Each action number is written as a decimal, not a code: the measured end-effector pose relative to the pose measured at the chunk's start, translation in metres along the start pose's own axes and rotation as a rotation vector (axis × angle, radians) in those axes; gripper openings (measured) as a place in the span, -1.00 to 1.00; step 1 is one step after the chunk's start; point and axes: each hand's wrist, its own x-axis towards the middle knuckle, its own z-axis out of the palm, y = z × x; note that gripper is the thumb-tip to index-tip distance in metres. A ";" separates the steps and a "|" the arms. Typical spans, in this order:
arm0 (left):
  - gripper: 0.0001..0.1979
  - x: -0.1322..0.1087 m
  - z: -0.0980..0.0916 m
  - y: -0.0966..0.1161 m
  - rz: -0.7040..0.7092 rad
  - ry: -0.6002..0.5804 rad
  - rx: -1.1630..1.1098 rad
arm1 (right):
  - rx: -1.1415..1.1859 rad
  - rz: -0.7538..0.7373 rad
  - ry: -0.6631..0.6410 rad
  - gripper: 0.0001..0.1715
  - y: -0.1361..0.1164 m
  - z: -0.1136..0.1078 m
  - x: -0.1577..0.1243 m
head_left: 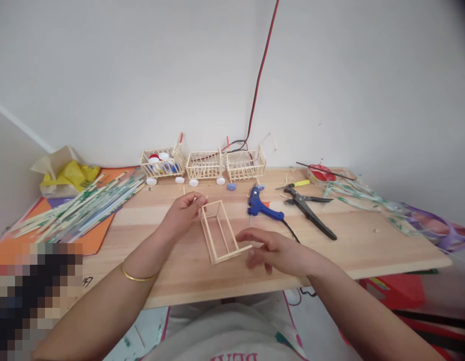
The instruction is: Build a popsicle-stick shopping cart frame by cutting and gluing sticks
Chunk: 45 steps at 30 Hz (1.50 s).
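A small box frame of thin wooden sticks [220,231] stands on the wooden board [368,240]. My left hand [182,213] pinches the frame's far left top corner, fingers closed. My right hand [272,249] hovers at the frame's near right end with fingers spread and slightly blurred, touching or almost touching the lowest stick. A gold bangle sits on my left wrist.
Three finished stick carts [204,164] with bottle-cap wheels line the wall. A blue glue gun [261,205], black pliers [309,210], a yellow-handled tool [298,184] and a tape roll [321,174] lie to the right. A pile of sticks and wrappers [82,205] lies left.
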 end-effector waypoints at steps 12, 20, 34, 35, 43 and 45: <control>-0.77 -0.025 0.004 0.034 0.491 0.137 0.474 | -0.576 -0.601 0.520 -0.83 -0.063 -0.010 0.044; -0.77 -0.028 0.008 0.027 0.615 0.123 0.636 | -0.731 -0.669 0.240 -0.85 -0.060 -0.006 0.068; -0.75 -0.022 -0.011 0.013 0.008 0.119 0.175 | -0.837 -0.650 0.335 -0.86 -0.052 -0.016 0.081; -0.74 -0.023 -0.010 0.014 -0.011 0.100 0.169 | -0.845 -0.643 0.337 -0.87 -0.052 -0.016 0.081; -0.71 -0.026 -0.001 0.017 -0.189 0.094 -0.073 | -0.861 -0.581 0.361 -0.86 -0.056 -0.013 0.082; -0.74 -0.026 0.002 0.016 -0.204 0.103 -0.110 | -0.845 -0.578 0.355 -0.87 -0.057 -0.012 0.082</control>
